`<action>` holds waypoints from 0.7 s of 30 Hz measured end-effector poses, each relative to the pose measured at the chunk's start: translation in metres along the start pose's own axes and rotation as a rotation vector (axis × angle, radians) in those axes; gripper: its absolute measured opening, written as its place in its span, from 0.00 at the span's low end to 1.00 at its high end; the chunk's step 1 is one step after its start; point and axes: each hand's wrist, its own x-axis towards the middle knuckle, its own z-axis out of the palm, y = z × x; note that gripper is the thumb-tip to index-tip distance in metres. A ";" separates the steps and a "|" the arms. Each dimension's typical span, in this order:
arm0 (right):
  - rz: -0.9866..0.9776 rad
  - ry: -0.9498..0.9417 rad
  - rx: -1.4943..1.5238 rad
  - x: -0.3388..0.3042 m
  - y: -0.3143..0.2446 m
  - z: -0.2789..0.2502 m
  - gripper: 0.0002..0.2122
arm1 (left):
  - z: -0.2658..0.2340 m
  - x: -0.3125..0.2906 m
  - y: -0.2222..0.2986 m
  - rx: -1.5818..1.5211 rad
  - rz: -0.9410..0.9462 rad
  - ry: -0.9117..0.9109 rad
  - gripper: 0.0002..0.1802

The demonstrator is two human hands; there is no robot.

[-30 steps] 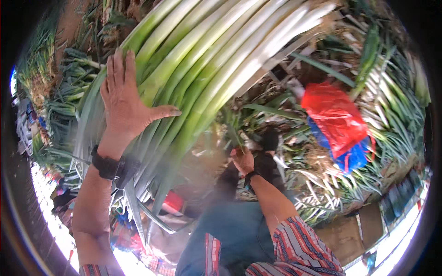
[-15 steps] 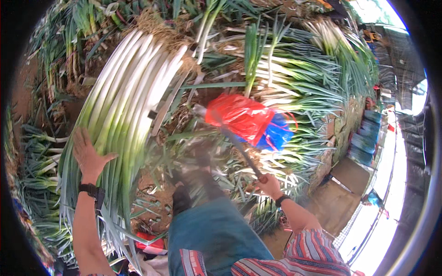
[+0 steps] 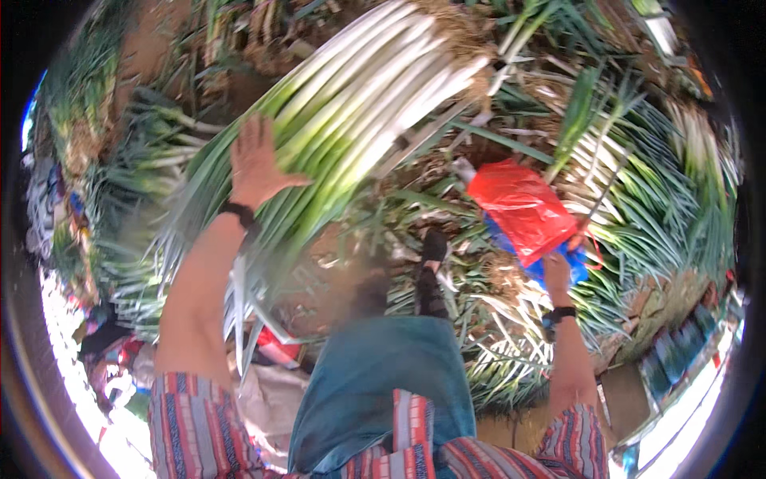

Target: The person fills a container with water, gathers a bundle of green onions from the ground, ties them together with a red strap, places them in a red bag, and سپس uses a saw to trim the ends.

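A big bundle of long green onions (image 3: 351, 120) lies slanting across the left and middle, white stems and roots toward the top right, leaves toward me. My left hand (image 3: 259, 168) rests spread on its green part. At the right, my right hand (image 3: 558, 270) is closed around the handle of a long, narrow knife (image 3: 610, 185). The blade points up and to the right, slightly blurred; the handle is mostly hidden. Just beyond this hand lie a red plastic bag (image 3: 520, 206) and blue plastic (image 3: 579, 263), partly behind the hand. Onion leaves hang loosely below my left forearm.
More green onions (image 3: 638, 188) lie in a pile at the right. Other bunches (image 3: 155, 152) lie at the left. Cut leaves litter the ground around my foot (image 3: 431, 271). A strip or strap (image 3: 391, 153) runs beside the bundle. A red item (image 3: 278, 346) sits low left.
The view has swung, so the scene sits further right. My right hand has moved up beside the bags, and the knife now points up and right instead of up and left. My left hand remains on the onions.
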 end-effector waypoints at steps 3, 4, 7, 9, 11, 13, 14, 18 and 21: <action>0.039 -0.440 0.453 -0.025 -0.161 0.099 0.11 | 0.004 -0.010 -0.019 0.036 -0.023 0.011 0.74; -0.034 -0.605 0.622 -0.019 -0.174 0.141 0.12 | 0.007 -0.002 -0.005 -0.023 0.004 0.030 0.75; 0.304 -0.775 1.012 -0.029 -0.309 0.188 0.15 | 0.009 -0.002 -0.014 -0.016 0.010 0.073 0.75; 0.403 -0.699 1.070 -0.023 -0.364 0.208 0.15 | 0.014 -0.001 -0.011 0.013 0.008 0.090 0.76; 0.296 -0.681 1.215 -0.025 -0.395 0.203 0.14 | 0.010 -0.004 -0.015 0.033 0.015 0.097 0.77; 0.124 -0.608 0.968 -0.017 -0.390 0.198 0.14 | 0.010 -0.002 -0.012 -0.047 0.028 0.108 0.78; -0.094 -0.463 0.886 -0.007 -0.365 0.195 0.13 | 0.007 0.002 -0.002 -0.055 0.046 0.076 0.78; -0.208 -0.101 0.945 0.006 -0.374 0.101 0.06 | -0.004 -0.009 -0.017 -0.043 0.025 0.016 0.77; -0.332 0.151 0.616 0.028 -0.429 0.015 0.06 | -0.008 -0.011 -0.033 -0.052 0.000 -0.038 0.76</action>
